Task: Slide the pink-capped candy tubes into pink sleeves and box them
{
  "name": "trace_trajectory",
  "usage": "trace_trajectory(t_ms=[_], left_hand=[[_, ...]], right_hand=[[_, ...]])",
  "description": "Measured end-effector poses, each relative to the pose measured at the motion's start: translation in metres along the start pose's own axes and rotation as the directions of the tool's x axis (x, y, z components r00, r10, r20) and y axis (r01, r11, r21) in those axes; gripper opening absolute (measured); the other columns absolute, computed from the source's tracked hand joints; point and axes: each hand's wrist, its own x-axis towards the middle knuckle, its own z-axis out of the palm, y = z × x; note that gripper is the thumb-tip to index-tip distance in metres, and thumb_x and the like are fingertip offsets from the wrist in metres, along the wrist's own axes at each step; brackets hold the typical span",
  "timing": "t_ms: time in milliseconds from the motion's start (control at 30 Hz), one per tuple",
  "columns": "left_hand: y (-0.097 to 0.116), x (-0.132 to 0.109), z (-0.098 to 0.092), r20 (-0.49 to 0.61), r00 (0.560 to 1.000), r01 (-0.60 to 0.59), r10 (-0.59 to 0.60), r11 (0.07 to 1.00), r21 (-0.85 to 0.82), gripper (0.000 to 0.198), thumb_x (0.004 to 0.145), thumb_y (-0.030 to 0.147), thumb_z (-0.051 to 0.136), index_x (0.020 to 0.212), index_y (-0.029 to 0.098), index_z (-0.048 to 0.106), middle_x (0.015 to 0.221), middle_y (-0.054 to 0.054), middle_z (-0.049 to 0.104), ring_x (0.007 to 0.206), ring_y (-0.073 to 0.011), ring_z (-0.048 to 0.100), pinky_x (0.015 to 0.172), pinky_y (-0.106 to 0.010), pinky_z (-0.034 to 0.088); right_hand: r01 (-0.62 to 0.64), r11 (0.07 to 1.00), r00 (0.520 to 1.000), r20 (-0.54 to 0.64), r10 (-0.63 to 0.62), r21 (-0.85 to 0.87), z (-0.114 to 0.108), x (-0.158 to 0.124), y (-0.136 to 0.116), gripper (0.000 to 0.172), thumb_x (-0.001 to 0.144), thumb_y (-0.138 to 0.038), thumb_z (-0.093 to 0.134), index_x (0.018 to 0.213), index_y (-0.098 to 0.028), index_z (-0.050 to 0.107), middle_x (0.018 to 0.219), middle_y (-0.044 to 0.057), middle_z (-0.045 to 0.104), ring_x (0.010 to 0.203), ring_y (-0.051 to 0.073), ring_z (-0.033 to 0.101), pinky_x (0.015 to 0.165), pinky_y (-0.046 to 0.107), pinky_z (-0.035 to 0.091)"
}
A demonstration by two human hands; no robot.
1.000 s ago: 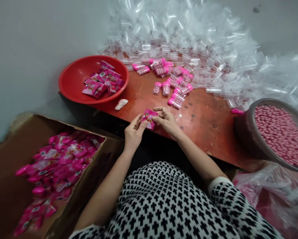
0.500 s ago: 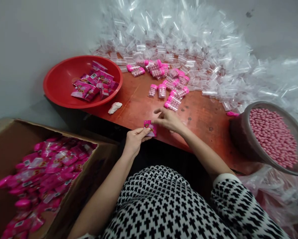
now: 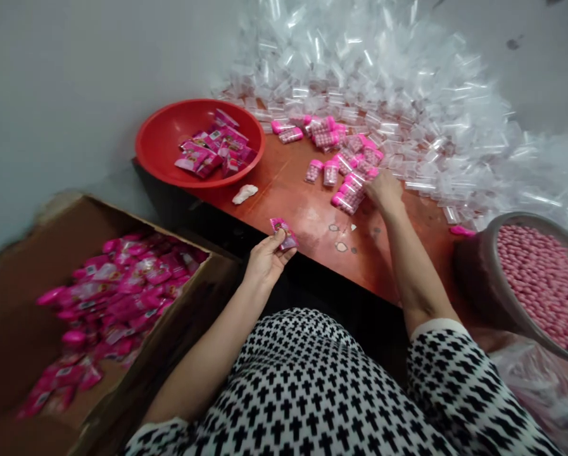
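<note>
Between the thumb and fingers of my left hand (image 3: 265, 261) is a small printed pink sachet (image 3: 284, 233), held at the table's near edge. My right hand (image 3: 383, 191) reaches to the small clear bottles with pink caps (image 3: 349, 196), filled with pink beads. Its fingertips are at the right side of this cluster, curled and partly hidden, so their grip is unclear. Two more capped bottles, one of them a filled bottle (image 3: 331, 173), stand a little left of the cluster.
A red bowl (image 3: 155, 142) of pink sachets stands left on the orange table (image 3: 302, 209), near a white scrap (image 3: 244, 194). Empty clear bottles (image 3: 359, 69) pile up behind. A bucket (image 3: 476, 278) of pink beads is right. A cardboard box (image 3: 136, 373) holds pink packs.
My right hand has left the sachet and moved forward and right to the filled bottles. My left hand still holds the sachet, now more tilted. The view has shifted left.
</note>
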Motion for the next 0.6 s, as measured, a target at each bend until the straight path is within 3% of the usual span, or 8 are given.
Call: trace_trajectory(t_ms=[67,133,200,267,300,433,600], left_hand=[[0.001,0.0,0.002,-0.025,0.999,0.022,-0.025,0.996,-0.092,0.007,0.076,0.015,0.069,0.072,0.013,0.064,0.068,-0.001,0.067,0.061,-0.0109,0.065,0.059,-0.022,0.056],[0.002,-0.001,0.004,-0.049,0.998,0.033,-0.043,0.983,-0.178,0.006,0.076,0.016,0.069,0.075,0.014,0.064,0.071,-0.001,0.067,0.065,-0.0118,0.067,0.065,-0.024,0.057],[0.002,-0.002,0.007,-0.069,0.996,0.043,-0.061,0.971,-0.234,0.007,0.076,0.017,0.07,0.077,0.015,0.064,0.072,0.0,0.068,0.067,-0.012,0.067,0.071,-0.026,0.057],[0.001,-0.003,0.009,-0.074,0.995,0.044,-0.066,0.963,-0.266,0.008,0.077,0.019,0.07,0.077,0.015,0.063,0.072,0.0,0.068,0.068,-0.0122,0.068,0.076,-0.028,0.056],[0.0,-0.003,0.01,-0.074,0.995,0.043,-0.066,0.96,-0.276,0.008,0.078,0.02,0.069,0.077,0.016,0.063,0.072,0.0,0.068,0.068,-0.0122,0.068,0.076,-0.028,0.055],[-0.004,-0.006,0.012,-0.035,0.998,0.038,-0.051,0.953,-0.299,0.01,0.081,0.024,0.066,0.078,0.015,0.063,0.072,-0.001,0.068,0.066,-0.0113,0.067,0.068,-0.023,0.054],[-0.007,-0.013,0.017,-0.012,0.997,0.068,-0.074,0.965,-0.254,0.023,0.075,0.034,0.072,0.072,0.014,0.06,0.067,-0.001,0.065,0.057,-0.0104,0.062,0.057,-0.021,0.051]], right_hand=[[-0.079,0.991,0.994,-0.068,0.087,0.113,-0.001,-0.018,0.005,0.032,0.084,-0.027,0.045,0.099,-0.004,0.062,0.101,0.027,0.065,0.102,0.036,0.061,0.085,0.049,0.046],[-0.021,0.918,0.993,-0.095,0.064,0.395,-0.001,-0.049,0.001,0.03,0.088,-0.03,0.039,0.097,-0.01,0.06,0.089,0.018,0.067,0.088,0.027,0.065,0.079,0.043,0.049],[0.024,0.644,0.997,0.031,-0.074,0.765,0.001,-0.092,-0.012,0.031,0.09,-0.039,0.037,0.094,-0.016,0.058,0.078,0.009,0.067,0.065,0.018,0.064,0.063,0.034,0.052],[-0.075,0.363,0.964,0.16,-0.211,0.929,0.003,-0.139,-0.032,0.029,0.087,-0.047,0.044,0.094,-0.02,0.055,0.072,0.003,0.065,0.052,0.013,0.06,0.049,0.026,0.049],[-0.127,0.285,0.947,0.202,-0.249,0.95,0.005,-0.16,-0.043,0.03,0.085,-0.049,0.049,0.096,-0.022,0.053,0.07,0.001,0.064,0.048,0.012,0.058,0.044,0.024,0.046],[-0.193,0.206,0.936,0.244,-0.256,0.959,0.019,-0.215,-0.074,0.034,0.084,-0.053,0.051,0.099,-0.023,0.051,0.069,-0.003,0.062,0.042,0.008,0.053,0.036,0.02,0.042],[-0.171,0.209,0.953,0.216,-0.214,0.963,0.037,-0.227,-0.084,0.034,0.087,-0.053,0.047,0.104,-0.024,0.049,0.071,-0.003,0.06,0.045,0.007,0.053,0.039,0.02,0.045]])
